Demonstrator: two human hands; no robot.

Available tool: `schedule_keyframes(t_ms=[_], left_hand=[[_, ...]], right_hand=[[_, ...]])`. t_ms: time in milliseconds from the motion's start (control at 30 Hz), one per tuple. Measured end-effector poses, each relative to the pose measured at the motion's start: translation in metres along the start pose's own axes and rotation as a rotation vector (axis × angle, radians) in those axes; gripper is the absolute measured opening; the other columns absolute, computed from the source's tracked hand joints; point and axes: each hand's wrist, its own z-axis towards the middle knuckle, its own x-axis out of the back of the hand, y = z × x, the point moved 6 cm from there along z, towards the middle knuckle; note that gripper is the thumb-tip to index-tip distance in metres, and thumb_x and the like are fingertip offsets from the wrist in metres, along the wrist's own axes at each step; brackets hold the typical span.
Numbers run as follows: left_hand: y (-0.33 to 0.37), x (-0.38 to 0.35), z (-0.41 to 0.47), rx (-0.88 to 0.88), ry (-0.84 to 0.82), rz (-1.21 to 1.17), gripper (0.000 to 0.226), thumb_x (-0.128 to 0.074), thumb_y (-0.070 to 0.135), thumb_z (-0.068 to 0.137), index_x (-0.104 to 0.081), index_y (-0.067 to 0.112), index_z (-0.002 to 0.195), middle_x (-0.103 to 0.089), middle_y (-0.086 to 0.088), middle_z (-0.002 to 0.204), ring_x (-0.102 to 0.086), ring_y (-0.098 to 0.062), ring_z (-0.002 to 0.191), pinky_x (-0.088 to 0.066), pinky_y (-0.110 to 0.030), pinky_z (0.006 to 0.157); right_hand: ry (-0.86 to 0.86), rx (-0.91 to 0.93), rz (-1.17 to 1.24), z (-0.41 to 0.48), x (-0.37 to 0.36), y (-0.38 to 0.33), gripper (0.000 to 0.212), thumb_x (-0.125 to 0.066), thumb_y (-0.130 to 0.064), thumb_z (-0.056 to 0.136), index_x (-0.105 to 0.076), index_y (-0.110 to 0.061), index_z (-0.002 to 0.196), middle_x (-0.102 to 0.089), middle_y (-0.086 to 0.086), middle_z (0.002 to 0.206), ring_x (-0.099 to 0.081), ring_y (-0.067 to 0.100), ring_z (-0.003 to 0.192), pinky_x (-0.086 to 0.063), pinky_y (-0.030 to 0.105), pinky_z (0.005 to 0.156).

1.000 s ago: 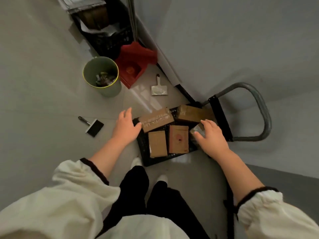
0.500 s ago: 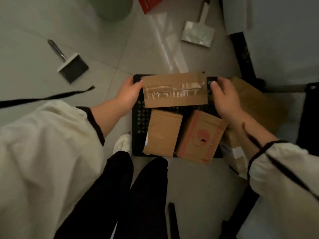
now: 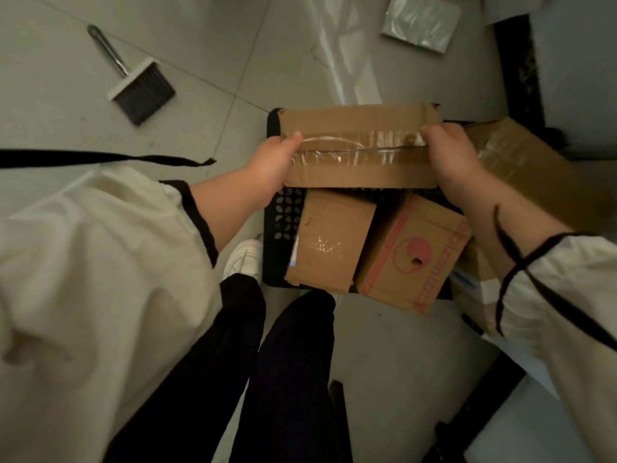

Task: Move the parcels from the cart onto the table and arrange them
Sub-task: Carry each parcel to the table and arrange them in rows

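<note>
A hand brush lies on the bare floor tiles to my left, well apart from the cart. My left hand grips the left end of the long taped parcel, thumb on top, over the cart's far edge. Nearer me sit a plain box and a box with a round red logo, its red lettering too blurred to read. My right hand grips the parcel's right end; a larger parcel crowds just beside it.
</note>
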Motion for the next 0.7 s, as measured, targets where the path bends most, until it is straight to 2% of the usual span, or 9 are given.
schedule_keyframes(t_ms=[67,133,233,300,400,433,567,667,700], left_hand=[[0.009,0.007,-0.019,-0.027,-0.001,0.016,0.044,-0.045,0.043,0.096,-0.047,0.017,0.131,-0.060,0.000,0.114,-0.056,-0.020,0.110,-0.044,-0.041,0.100],[0.022,0.017,-0.043,-0.067,0.004,0.042,0.045,-0.045,0.042,0.097,-0.047,0.015,0.133,-0.059,-0.002,0.122,-0.054,-0.021,0.116,-0.042,-0.041,0.102],[0.052,0.034,-0.088,-0.149,0.019,0.062,0.039,-0.045,0.037,0.098,-0.051,0.016,0.129,-0.058,-0.003,0.124,-0.054,-0.019,0.115,-0.040,-0.041,0.104],[0.075,0.051,-0.124,-0.188,0.031,0.064,0.034,-0.045,0.036,0.098,-0.054,0.018,0.125,-0.061,-0.001,0.117,-0.058,-0.015,0.104,-0.045,-0.034,0.094],[0.121,0.073,-0.188,-0.225,0.030,-0.053,0.016,-0.047,0.033,0.097,-0.060,0.024,0.098,-0.065,0.013,0.086,-0.063,0.001,0.071,-0.048,-0.019,0.063],[0.136,0.081,-0.210,-0.220,0.028,-0.106,0.017,-0.047,0.033,0.097,-0.060,0.024,0.090,-0.064,0.014,0.079,-0.062,0.002,0.066,-0.047,-0.017,0.059],[0.193,0.112,-0.302,-0.306,0.019,-0.184,0.019,-0.047,0.029,0.097,-0.060,0.019,0.087,-0.062,0.008,0.081,-0.058,-0.006,0.070,-0.045,-0.025,0.066],[0.232,0.149,-0.371,-0.436,0.074,-0.187,0.015,-0.049,0.024,0.097,-0.063,0.020,0.102,-0.065,0.004,0.092,-0.059,-0.009,0.082,-0.046,-0.028,0.077],[0.244,0.163,-0.394,-0.477,0.091,-0.198,0.015,-0.049,0.024,0.097,-0.063,0.021,0.101,-0.066,0.007,0.091,-0.060,-0.009,0.083,-0.047,-0.028,0.076]], right_hand=[[-0.010,0.003,0.029,-0.020,0.007,-0.013,0.040,-0.043,-0.033,0.092,-0.048,-0.011,0.125,-0.049,0.003,0.110,-0.048,0.021,0.101,-0.033,0.026,0.078],[0.015,0.022,0.033,-0.048,0.020,-0.031,0.035,-0.045,-0.032,0.092,-0.050,-0.012,0.120,-0.052,0.006,0.109,-0.051,0.025,0.106,-0.033,0.026,0.079],[0.031,0.047,0.091,-0.100,0.044,-0.061,0.042,-0.048,-0.031,0.092,-0.048,-0.012,0.129,-0.055,0.001,0.114,-0.052,0.020,0.106,-0.034,0.025,0.082],[0.029,0.053,0.139,-0.137,0.059,-0.083,0.047,-0.048,-0.033,0.093,-0.043,-0.015,0.136,-0.052,-0.002,0.118,-0.049,0.015,0.105,-0.037,0.027,0.085],[0.081,0.135,0.117,-0.195,0.095,-0.125,0.050,-0.053,-0.030,0.090,-0.041,-0.014,0.136,-0.053,-0.002,0.121,-0.051,0.015,0.109,-0.041,0.031,0.090],[0.110,0.182,0.088,-0.216,0.107,-0.144,0.049,-0.055,-0.028,0.089,-0.042,-0.014,0.133,-0.052,-0.004,0.117,-0.050,0.014,0.106,-0.040,0.030,0.087],[0.234,0.345,-0.001,-0.309,0.158,-0.219,0.050,-0.059,-0.024,0.087,-0.040,-0.019,0.134,-0.046,-0.012,0.111,-0.044,0.006,0.102,-0.037,0.027,0.083],[0.288,0.418,0.022,-0.378,0.189,-0.273,0.048,-0.059,-0.019,0.089,-0.041,-0.024,0.133,-0.047,-0.018,0.104,-0.045,0.004,0.101,-0.037,0.024,0.083],[0.298,0.437,0.037,-0.399,0.197,-0.288,0.047,-0.059,-0.016,0.089,-0.042,-0.025,0.132,-0.048,-0.019,0.104,-0.047,0.005,0.102,-0.039,0.025,0.085]])
